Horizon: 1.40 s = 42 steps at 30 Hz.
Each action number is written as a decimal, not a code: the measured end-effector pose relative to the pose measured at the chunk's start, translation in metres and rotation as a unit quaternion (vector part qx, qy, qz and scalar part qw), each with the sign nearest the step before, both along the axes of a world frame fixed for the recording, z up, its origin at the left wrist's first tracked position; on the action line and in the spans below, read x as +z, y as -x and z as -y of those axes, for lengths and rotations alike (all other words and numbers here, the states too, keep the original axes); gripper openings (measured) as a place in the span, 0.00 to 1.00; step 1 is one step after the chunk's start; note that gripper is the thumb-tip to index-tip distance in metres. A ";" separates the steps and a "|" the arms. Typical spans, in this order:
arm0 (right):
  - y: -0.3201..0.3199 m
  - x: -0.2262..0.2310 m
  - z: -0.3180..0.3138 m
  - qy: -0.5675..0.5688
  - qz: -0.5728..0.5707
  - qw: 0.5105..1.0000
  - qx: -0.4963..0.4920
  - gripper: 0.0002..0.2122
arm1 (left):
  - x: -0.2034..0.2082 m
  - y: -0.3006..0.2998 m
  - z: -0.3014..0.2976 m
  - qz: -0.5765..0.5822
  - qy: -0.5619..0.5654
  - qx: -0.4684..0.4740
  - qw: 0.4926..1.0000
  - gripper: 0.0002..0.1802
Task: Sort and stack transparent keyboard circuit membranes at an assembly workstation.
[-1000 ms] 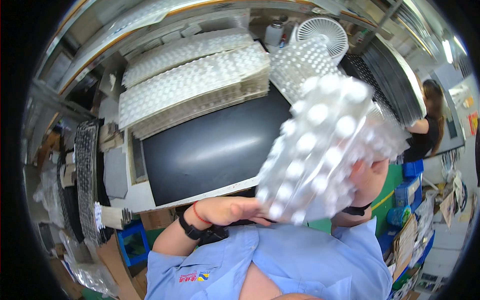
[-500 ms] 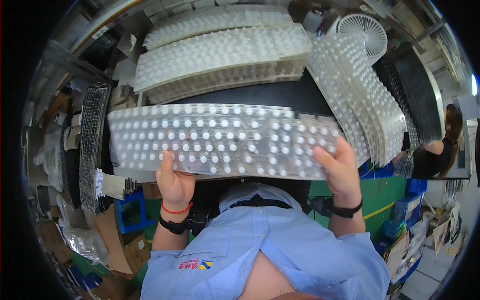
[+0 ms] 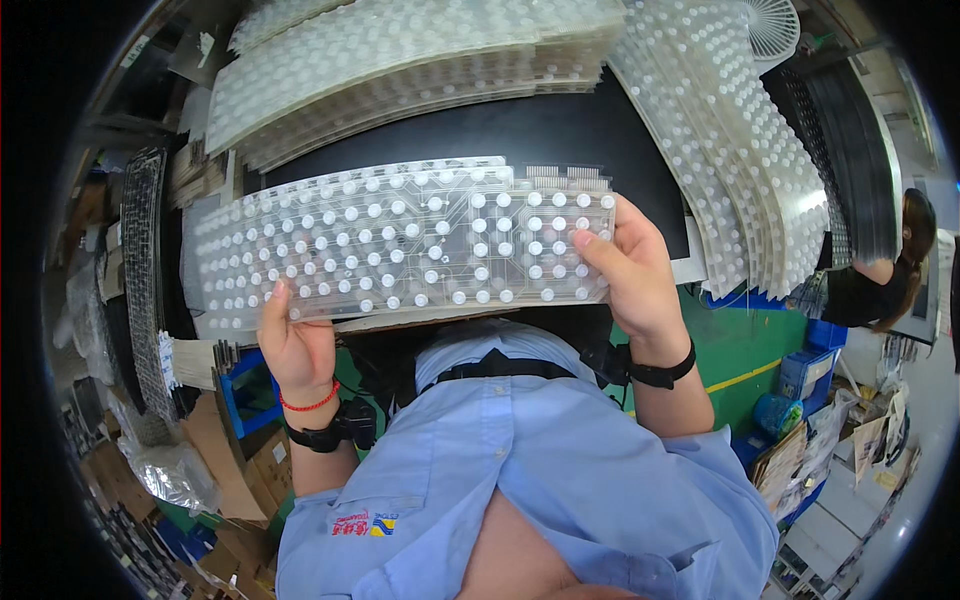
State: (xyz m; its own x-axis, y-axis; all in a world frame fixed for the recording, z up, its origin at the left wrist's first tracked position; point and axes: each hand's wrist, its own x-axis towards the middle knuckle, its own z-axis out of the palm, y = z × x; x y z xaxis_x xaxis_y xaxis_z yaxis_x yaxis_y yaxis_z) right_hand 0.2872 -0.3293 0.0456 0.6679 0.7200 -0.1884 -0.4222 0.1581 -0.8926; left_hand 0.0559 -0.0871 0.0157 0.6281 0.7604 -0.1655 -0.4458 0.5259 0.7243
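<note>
Across the frame's middle, left hand (image 3: 297,345) and right hand (image 3: 630,275) pinch a clear keyboard membrane sheet (image 3: 400,245) by its ends; the limp sheet could sag or crease.

The clear keyboard membrane sheet (image 3: 400,245) is a long, thin, see-through rectangle dotted with rows of white round domes and faint printed circuit lines. It is held flat and level, lengthwise from side to side, above the black bench (image 3: 480,130). Its lower left edge sits in the left hand's grip (image 3: 295,345), and its right end sits in the right hand's grip (image 3: 630,270), thumb over the top face.
</note>
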 end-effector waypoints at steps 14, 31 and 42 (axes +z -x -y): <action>-0.015 -0.014 -0.019 0.122 0.039 0.991 -0.047 0.16 | -0.012 -0.005 -0.004 -0.001 -0.021 -0.012 1.000 0.22; -0.022 -0.016 -0.025 0.178 0.124 0.976 -0.038 0.10 | -0.014 -0.007 -0.006 -0.031 -0.030 0.040 0.998 0.22; -0.018 0.003 -0.027 0.070 0.072 0.993 -0.060 0.21 | -0.010 -0.014 -0.009 -0.053 -0.035 0.040 0.997 0.22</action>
State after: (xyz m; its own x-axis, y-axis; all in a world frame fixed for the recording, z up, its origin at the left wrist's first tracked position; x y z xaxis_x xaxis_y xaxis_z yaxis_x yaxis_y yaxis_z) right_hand 0.3051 -0.3026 0.0488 0.7745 0.6072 -0.1775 -0.2739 0.0688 -0.9593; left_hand 0.0700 -0.0785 0.0060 0.5471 0.8190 -0.1730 -0.4035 0.4391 0.8027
